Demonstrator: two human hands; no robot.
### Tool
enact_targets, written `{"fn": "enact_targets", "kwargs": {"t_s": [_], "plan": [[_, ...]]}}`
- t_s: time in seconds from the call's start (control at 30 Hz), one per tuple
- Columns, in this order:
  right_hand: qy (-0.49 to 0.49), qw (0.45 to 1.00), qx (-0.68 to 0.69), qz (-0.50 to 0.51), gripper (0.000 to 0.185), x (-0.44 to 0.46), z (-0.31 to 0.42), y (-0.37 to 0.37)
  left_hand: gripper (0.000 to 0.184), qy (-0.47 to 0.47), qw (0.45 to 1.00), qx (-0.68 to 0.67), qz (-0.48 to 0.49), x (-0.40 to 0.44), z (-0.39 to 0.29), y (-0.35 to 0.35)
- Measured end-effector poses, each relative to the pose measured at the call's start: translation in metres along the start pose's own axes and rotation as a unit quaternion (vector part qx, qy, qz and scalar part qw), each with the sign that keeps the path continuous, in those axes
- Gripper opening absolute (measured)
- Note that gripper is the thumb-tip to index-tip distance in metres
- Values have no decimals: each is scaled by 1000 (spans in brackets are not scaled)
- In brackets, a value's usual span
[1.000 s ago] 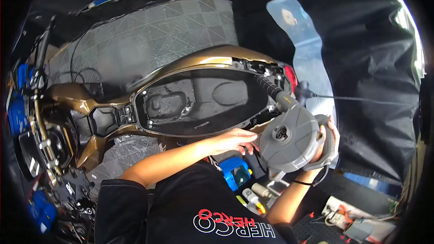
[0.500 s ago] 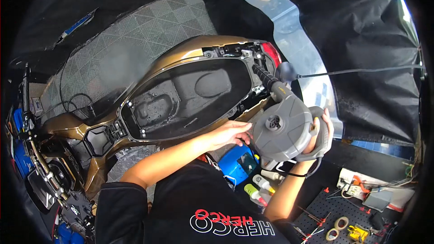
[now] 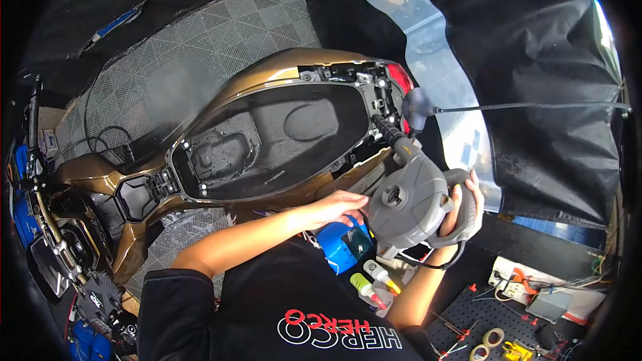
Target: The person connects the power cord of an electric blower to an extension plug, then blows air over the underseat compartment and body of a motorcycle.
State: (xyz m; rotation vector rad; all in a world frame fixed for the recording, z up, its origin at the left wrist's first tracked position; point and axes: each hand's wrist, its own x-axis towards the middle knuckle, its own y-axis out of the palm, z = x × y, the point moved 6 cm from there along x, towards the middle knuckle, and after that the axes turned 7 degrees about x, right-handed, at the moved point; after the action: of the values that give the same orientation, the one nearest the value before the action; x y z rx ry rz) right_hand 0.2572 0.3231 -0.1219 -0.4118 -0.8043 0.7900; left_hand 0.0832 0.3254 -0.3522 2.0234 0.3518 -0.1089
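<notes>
A grey handheld air blower [image 3: 411, 204] with a round casing hangs over the rear right side of a gold scooter [image 3: 264, 80]. My right hand [image 3: 469, 206] is wrapped around its looped handle. Loosely bent, the fingers of my left hand [image 3: 340, 208] have their tips at the casing's left edge; whether they press on it I cannot tell. The blower's ribbed black nozzle [image 3: 388, 128] points up-left towards the scooter's tail, beside the red tail light [image 3: 400, 87]. With the seat off, the black storage compartment [image 3: 321, 97] lies exposed, with what look like water drops inside.
Spray bottles [image 3: 366, 287] and a blue container [image 3: 341, 246] stand below the blower. A black pegboard [image 3: 448, 314] at lower right carries tape rolls [image 3: 493, 337]. The handlebar [image 3: 60, 247] is at far left. A dark rod [image 3: 528, 105] runs in from the right.
The whole view has shifted slightly. The blower is turned a little and its nozzle sits a bit lower and further left beside the tail. Both hands keep their places on or at it.
</notes>
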Motion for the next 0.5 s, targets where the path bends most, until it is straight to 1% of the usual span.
{"fn": "enact_targets", "kwargs": {"t_s": [0.03, 0.1, 0.23, 0.33, 0.43, 0.5], "plan": [[-1, 1000, -1, 0, 22, 0, -2, -1, 42, 2, 1000, 5, -4, 1, 0, 0], [-36, 999, -9, -20, 22, -1, -4, -7, 42, 8, 1000, 7, -8, 3, -4, 1], [-25, 999, -16, -18, 23, 0, -2, -16, 41, 3, 1000, 30, -2, 5, -3, 7], [5, 1000, -14, 7, 23, 0, 0, -17, 40, -29, 999, 26, 32, 4, 11, 16], [2, 1000, -29, 8, 23, -4, -3, -21, 40, -20, 999, 25, 3, 11, 16, 13], [-10, 998, -63, -15, 22, -5, -4, -24, 40, -7, 1000, 16, -5, 13, 18, 13]]}}
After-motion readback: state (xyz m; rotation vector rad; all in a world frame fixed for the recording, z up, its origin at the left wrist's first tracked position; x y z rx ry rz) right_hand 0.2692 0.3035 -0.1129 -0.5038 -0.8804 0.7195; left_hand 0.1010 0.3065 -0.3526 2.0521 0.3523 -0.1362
